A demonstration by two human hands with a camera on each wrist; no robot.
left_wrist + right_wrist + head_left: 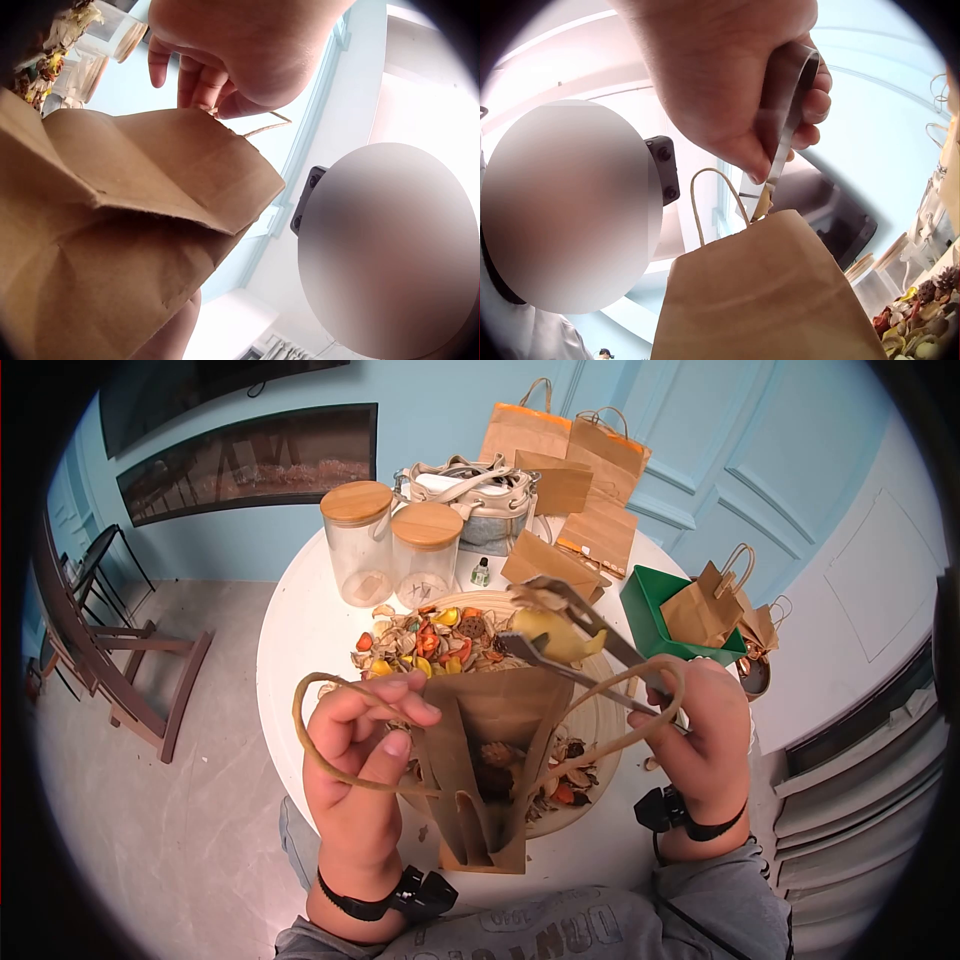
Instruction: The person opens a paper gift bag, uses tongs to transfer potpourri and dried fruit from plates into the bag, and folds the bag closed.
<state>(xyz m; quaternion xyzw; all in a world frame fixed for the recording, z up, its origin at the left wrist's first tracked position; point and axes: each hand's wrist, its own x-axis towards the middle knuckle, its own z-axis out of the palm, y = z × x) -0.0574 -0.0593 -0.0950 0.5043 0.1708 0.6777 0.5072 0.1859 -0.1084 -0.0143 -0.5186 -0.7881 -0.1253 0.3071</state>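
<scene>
A brown paper bag stands open in front of me, with a pine cone and other dark pieces inside. My left hand holds the bag at its left handle, thumb and fingers near the rim; the left wrist view shows this hand at the bag's top edge. In my right hand are metal tongs, gripped near their bend. Between the tong arms is a yellowish dried piece, above the bag's far rim. The bag's right handle loops by the right hand.
Behind the bag, a round wooden tray carries potpourri. Two wooden-lidded jars, a small bottle, a handbag and several paper bags stand farther back. A green bin is at the right.
</scene>
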